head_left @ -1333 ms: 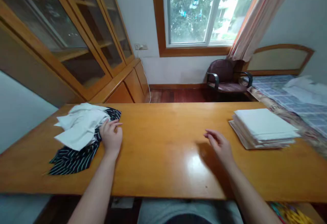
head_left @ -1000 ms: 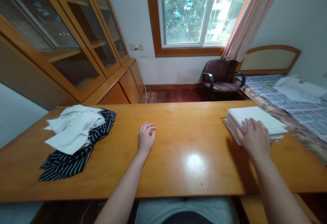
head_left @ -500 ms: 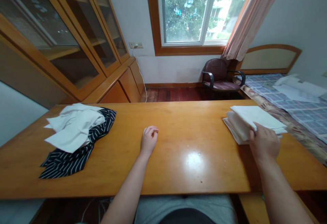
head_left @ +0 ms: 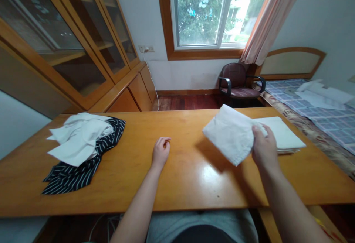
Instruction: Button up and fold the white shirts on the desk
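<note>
My right hand (head_left: pixel 265 145) grips one edge of a folded white cloth (head_left: pixel 231 134), holding it tilted above the table so that its shadow falls below. Just behind that hand, a stack of folded white cloths (head_left: pixel 285 134) lies at the right of the table. Near the middle of the tabletop rests my left hand (head_left: pixel 161 150), its fingers curled in and nothing seen between them. At the left, a crumpled white cloth (head_left: pixel 80 136) lies on top of a black cloth with white stripes (head_left: pixel 73 180).
The wooden table (head_left: pixel 183 191) spans the view in front of me. Beyond it are a brown armchair (head_left: pixel 234 80), a bed (head_left: pixel 294 91) with white items on it at the right, and a glass-doored cabinet (head_left: pixel 102 76) at the left.
My right hand has lifted a folded white cloth off the stack and moved it left over the table. The left hand has stayed in place.
</note>
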Action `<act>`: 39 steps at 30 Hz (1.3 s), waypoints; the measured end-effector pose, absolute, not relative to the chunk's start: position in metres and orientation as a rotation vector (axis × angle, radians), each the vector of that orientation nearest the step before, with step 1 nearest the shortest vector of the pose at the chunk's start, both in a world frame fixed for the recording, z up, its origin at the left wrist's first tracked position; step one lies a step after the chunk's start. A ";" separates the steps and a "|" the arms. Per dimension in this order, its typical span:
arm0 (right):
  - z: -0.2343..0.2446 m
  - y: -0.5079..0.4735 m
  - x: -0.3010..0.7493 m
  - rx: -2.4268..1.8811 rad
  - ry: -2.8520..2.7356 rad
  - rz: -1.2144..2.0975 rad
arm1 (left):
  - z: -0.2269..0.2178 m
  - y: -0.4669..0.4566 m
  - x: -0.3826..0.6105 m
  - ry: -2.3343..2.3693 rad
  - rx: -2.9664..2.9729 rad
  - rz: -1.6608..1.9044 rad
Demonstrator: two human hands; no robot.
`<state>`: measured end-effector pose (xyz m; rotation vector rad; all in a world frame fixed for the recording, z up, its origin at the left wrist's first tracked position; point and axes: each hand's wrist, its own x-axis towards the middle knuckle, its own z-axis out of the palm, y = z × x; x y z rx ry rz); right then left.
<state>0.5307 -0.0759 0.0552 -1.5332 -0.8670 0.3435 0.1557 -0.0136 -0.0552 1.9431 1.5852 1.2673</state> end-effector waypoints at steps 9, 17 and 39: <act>-0.037 -0.070 0.464 -1.555 -1.367 0.660 | -0.055 -0.016 0.156 1.561 1.789 1.359; -0.040 -0.081 0.458 -1.523 -1.772 0.473 | -0.050 -0.020 0.161 1.450 1.987 1.160; -0.030 -0.125 0.370 -1.437 -2.213 0.391 | -0.052 -0.069 0.107 1.556 1.380 1.038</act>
